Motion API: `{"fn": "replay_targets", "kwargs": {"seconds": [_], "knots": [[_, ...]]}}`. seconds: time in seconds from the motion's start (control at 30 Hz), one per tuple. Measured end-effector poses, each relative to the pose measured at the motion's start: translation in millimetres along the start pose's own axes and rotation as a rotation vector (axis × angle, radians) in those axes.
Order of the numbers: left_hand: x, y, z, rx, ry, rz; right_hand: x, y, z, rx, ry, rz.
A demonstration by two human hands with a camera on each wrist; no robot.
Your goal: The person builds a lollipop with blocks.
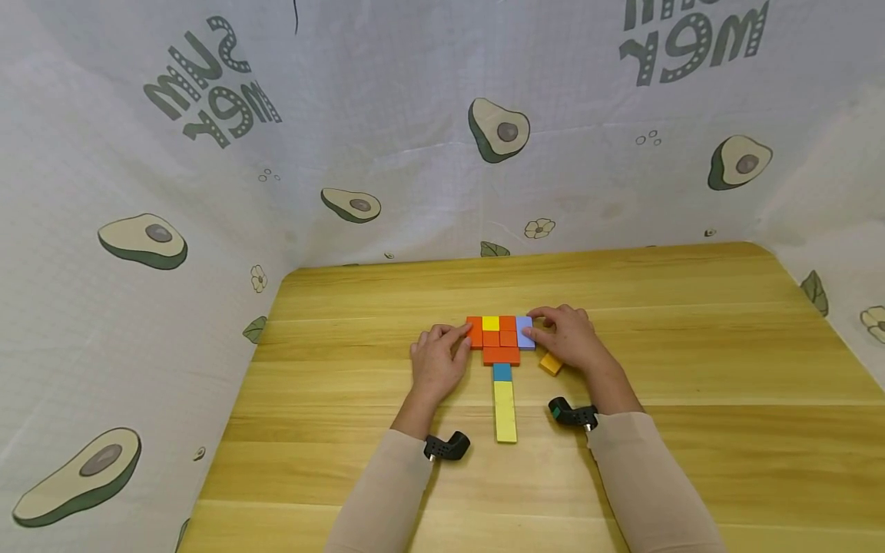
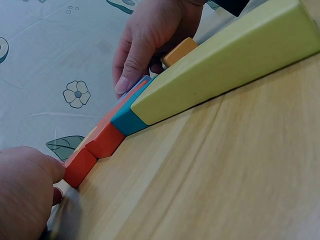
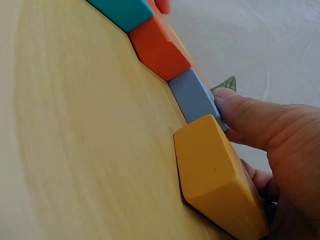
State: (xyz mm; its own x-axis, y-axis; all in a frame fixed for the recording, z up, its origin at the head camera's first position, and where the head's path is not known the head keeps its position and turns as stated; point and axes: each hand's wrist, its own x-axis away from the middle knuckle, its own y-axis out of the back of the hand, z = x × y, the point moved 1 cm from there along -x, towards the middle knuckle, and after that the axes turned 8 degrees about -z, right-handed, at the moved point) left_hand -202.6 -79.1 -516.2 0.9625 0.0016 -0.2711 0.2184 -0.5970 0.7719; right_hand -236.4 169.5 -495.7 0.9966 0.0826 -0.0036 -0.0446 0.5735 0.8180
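Flat on the table lies a figure of coloured wooden blocks. Its upper part has several orange-red blocks (image 1: 501,355), a small yellow block (image 1: 491,323) and a lilac block (image 1: 525,338) at the right end. Below them run a blue block (image 1: 502,372) and a long pale yellow-green block (image 1: 505,412). My left hand (image 1: 439,362) touches the outer side of the leftmost orange-red block (image 2: 80,167) with its fingertips. With thumb and finger, my right hand (image 1: 572,338) pinches the lilac block (image 3: 192,95). Close under that hand sits an orange-yellow block (image 3: 215,165), apart from the figure.
The wooden table (image 1: 311,369) has its far edge against a pale printed cloth (image 1: 415,153), which also rises at both sides. Black wrist devices (image 1: 448,446) sit at both cuffs, above the table.
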Motion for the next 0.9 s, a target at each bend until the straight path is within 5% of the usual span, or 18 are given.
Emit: {"fn": "replay_targets", "kwargs": {"seconds": [0.2, 0.67, 0.9], "knots": [[0.3, -0.8, 0.4, -0.004, -0.009, -0.004, 5.2, 13.9, -3.7, -0.104, 0.003, 0.044], [0.6, 0.3, -0.1, -0.007, -0.008, -0.011, 19.8, 48.1, -24.5, -0.146, 0.023, 0.328], [0.3, 0.4, -0.8, -0.017, 0.004, -0.001, 21.8, 52.0, -26.3, -0.138, -0.02, 0.333]]}}
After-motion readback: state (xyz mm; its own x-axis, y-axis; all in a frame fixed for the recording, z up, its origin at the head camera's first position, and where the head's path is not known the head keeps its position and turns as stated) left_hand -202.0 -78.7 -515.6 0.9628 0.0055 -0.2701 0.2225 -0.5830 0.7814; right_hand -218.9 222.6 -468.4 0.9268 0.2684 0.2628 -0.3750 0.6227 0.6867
